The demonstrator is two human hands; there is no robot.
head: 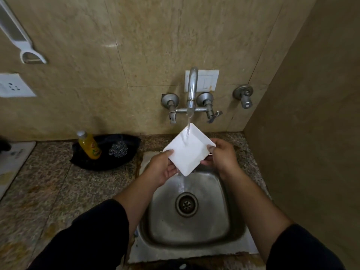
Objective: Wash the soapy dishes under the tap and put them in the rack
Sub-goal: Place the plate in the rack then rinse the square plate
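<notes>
White square plate (186,153) under running tap (191,88); left grip (163,169), right grip (222,155) each pinch opposite corner; yellow bottle (90,146) label unreadable.

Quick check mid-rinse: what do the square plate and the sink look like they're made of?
Square plate: plain glossy white with a thin raised rim, probably glazed ceramic, though melamine could look the same. Sink: stainless steel with a dull brushed finish, going by its grey metallic sheen and soft reflections.

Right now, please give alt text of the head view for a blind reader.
The left hand and right hand hold a white square plate under water running from the steel wall tap, over a steel sink. A yellow bottle stands left.
</notes>
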